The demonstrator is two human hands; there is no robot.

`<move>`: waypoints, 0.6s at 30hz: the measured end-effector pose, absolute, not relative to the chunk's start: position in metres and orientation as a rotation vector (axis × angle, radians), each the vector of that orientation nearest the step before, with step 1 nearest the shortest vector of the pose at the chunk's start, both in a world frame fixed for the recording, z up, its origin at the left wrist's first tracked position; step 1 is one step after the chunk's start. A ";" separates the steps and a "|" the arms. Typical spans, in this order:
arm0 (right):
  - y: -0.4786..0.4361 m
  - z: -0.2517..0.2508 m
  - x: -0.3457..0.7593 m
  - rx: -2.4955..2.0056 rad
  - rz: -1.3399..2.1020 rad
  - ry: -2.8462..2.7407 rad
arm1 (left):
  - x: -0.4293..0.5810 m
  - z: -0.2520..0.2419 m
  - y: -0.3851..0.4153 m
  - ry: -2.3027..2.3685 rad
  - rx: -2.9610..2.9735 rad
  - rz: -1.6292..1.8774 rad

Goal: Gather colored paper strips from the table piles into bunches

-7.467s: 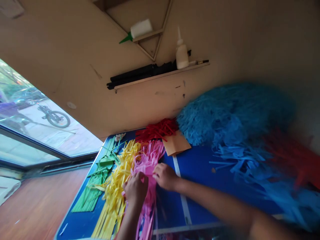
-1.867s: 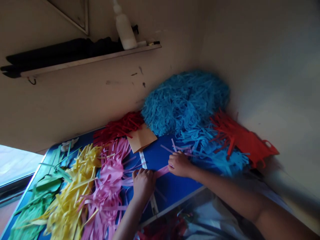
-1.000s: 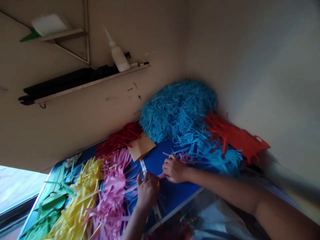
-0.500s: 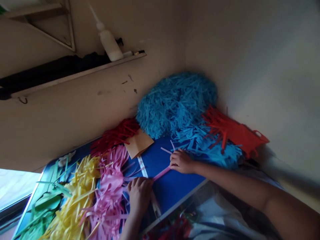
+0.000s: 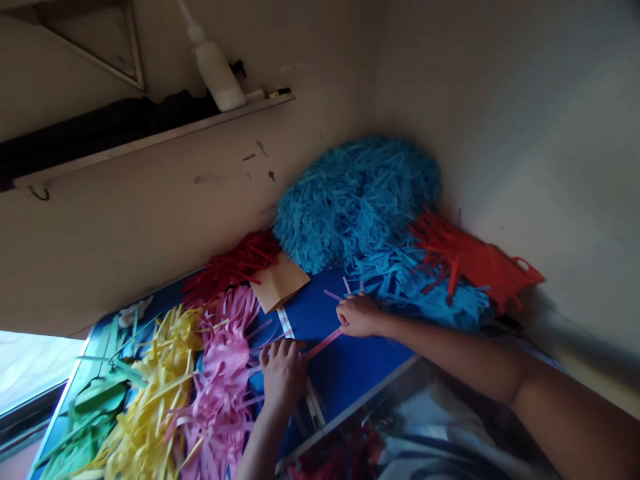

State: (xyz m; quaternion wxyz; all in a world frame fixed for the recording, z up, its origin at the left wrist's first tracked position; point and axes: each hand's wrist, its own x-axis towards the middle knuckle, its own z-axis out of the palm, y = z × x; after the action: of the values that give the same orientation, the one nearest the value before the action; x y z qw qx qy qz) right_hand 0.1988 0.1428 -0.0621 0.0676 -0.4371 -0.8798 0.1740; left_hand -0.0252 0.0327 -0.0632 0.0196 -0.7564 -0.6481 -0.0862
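A narrow pink strip [image 5: 324,343] runs between my two hands over the blue tabletop. My right hand [image 5: 358,315] is closed on its far end, and a few thin pale pink ends fan out past the fingers. My left hand [image 5: 283,373] holds the near end, fingers bent, beside the fringed pink pile [image 5: 223,373]. More thin pink strands show around its fingers. I cannot tell whether the strip is paper or plastic.
Yellow fringe [image 5: 155,393] and green strips [image 5: 97,400] lie at left. Behind are dark red fringe [image 5: 233,263], a folded brown paper [image 5: 280,283], a big heap of blue shreds [image 5: 355,200] and a red fringed piece [image 5: 487,263]. A white bottle [image 5: 217,73] stands on the wall shelf [image 5: 150,141].
Both hands stay on the pink strip. My left hand is slightly higher in view and its fingers have shifted a little. The camera view has tilted slightly.
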 end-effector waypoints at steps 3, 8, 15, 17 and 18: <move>0.137 -0.056 0.200 -1.236 0.427 -2.664 | -0.024 -0.060 0.029 -1.846 -2.449 -0.283; 0.129 -0.061 0.190 -0.523 0.042 -2.796 | -0.026 -0.056 0.029 -1.769 -2.484 -0.268; 0.136 -0.077 0.166 -0.245 -0.232 -2.824 | -0.021 -0.050 0.034 -1.752 -2.474 -0.299; 0.139 -0.078 0.162 -0.245 -0.233 -2.830 | -0.019 -0.052 0.034 -1.760 -2.441 -0.332; 0.141 -0.078 0.161 -0.258 -0.205 -2.836 | -0.018 -0.053 0.033 -1.763 -2.423 -0.355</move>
State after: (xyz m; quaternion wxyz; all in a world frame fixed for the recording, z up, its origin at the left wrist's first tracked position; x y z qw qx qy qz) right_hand 0.1609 0.1412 -0.0783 0.1426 -0.0895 -0.9832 -0.0710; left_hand -0.0175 0.0335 -0.0530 0.0620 -0.8014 -0.5832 -0.1174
